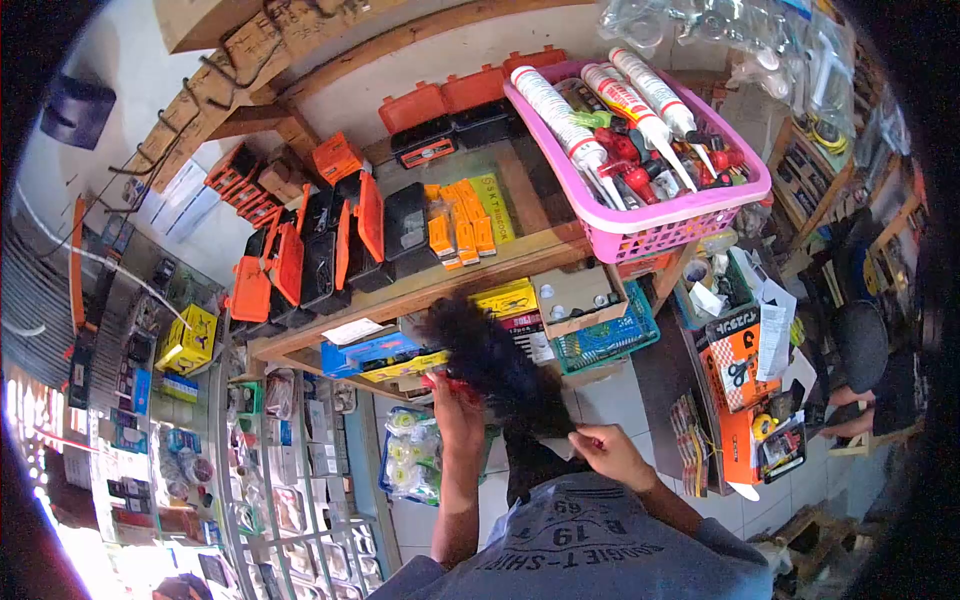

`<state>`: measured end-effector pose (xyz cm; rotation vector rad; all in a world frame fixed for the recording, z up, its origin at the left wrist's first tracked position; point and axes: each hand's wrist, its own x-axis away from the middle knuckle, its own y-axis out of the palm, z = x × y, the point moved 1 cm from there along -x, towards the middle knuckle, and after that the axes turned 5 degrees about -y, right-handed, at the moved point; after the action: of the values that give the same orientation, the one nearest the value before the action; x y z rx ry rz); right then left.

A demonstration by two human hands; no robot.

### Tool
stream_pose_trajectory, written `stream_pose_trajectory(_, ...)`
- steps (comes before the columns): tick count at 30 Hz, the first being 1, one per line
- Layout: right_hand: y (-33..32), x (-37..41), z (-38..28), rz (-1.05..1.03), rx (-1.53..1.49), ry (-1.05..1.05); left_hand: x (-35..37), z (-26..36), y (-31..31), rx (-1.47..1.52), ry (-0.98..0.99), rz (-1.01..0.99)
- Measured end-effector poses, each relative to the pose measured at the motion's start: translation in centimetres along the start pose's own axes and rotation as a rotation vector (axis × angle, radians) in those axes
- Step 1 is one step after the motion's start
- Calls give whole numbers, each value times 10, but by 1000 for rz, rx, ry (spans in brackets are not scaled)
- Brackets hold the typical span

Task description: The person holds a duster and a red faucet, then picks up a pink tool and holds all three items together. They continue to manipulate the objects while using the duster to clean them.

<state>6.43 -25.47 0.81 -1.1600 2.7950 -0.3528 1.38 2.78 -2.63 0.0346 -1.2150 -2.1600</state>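
Two hands are at work around a black, fluffy duster [500,360], just under the middle of the view, toward 6 o'clock. It shows in front of the counter [550,250]; whether it touches the counter is hard to tell. The left hand [460,418], at the duster's 7 o'clock, has its fingers closed on a small red thing [438,383], maybe part of the duster. The right hand [608,455], at 4 o'clock, is narrow, thumb near curled fingers; what it pinches, if anything, cannot be told.

To do this well, the person should hold on firmly with one hand, not squash the fluff, and go slow and light. The small orange boxes [462,225] at 12 o'clock and the open cardboard box [585,320] at 2 o'clock could tip if bumped. The full pink basket [640,225] at 1 o'clock needs room too.

The duster looks soft and shaggy, with ragged edges. It leans, one end toward 11 o'clock, the other toward 5 o'clock.
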Motion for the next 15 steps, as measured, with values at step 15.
stream_pose_trajectory(15, -38, -8, -8, -51, 232, -3, -6, -41, -2, -772, -30, -509)
